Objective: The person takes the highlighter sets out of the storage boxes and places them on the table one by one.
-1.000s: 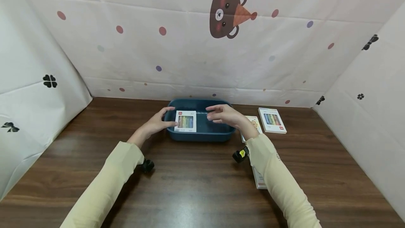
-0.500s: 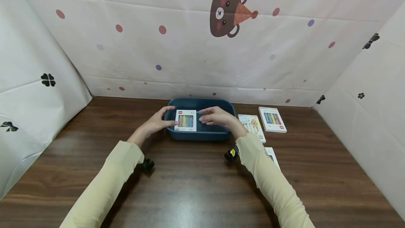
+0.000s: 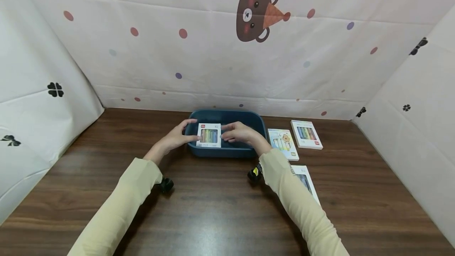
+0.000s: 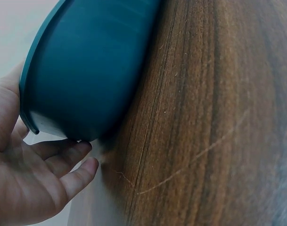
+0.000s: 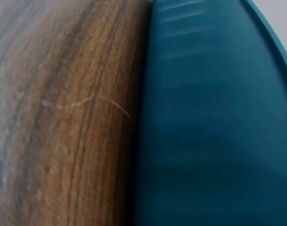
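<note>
A dark blue plastic bin (image 3: 227,153) stands at the back of the table. Inside it on the left lies a white box of colored sticks (image 3: 209,144), with a window in its front. My left hand (image 3: 173,135) holds the bin's left end; in the left wrist view the thumb side goes over the rim while other fingers lie against the outer wall (image 4: 82,80). My right hand (image 3: 241,133) reaches in over the front rim. Its fingertips are at the box's right edge, seemingly touching it. The right wrist view shows only the bin's outer wall (image 5: 214,117) and tabletop.
To the bin's right lie a white box with a yellow picture (image 3: 283,144) and another windowed box of colored sticks (image 3: 306,134). A further white box (image 3: 305,179) is partly under the right sleeve. Behind the wooden table (image 3: 213,216) hangs a patterned cloth (image 3: 149,58).
My right hand has moved left inside the bin, from apart from the box to its right edge. More of the boxes on the right now shows. The left hand stays put.
</note>
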A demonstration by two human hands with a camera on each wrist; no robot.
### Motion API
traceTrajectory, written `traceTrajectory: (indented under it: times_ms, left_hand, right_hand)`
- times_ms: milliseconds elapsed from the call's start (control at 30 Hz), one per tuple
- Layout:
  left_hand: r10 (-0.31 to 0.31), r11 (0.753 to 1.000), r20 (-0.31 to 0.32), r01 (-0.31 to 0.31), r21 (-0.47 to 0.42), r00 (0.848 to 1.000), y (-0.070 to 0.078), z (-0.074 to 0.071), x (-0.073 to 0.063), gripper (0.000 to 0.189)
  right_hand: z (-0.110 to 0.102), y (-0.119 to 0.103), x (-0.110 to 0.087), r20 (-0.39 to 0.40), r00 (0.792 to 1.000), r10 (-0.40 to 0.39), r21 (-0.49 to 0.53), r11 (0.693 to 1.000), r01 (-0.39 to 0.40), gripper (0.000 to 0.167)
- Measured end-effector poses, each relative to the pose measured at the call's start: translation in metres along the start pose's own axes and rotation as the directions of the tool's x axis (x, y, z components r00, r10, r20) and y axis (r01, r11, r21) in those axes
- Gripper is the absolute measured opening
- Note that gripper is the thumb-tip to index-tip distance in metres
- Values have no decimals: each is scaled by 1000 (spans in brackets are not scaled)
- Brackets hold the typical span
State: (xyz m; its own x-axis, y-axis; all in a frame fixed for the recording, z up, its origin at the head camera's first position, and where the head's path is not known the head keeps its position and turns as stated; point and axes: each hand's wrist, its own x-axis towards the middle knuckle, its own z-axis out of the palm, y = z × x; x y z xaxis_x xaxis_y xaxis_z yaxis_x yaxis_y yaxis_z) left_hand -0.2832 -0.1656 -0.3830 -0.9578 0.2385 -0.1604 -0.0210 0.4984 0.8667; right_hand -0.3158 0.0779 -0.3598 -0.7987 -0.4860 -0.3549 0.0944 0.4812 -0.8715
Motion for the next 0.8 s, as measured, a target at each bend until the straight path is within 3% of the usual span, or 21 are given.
traceTrajectory:
  times_ms: [400, 800]
  left_hand:
    - [9, 1000, 9, -9, -12, 1000, -1, 0, -1, 71]
    - [21, 999, 15, -20, -28, 1000, 1, 0, -2, 69]
  right_hand:
    - [7, -2, 4, -8, 1000, 4, -89, 996, -5, 45]
    - [12, -7, 5, -11, 1000, 19, -80, 997, -20, 43]
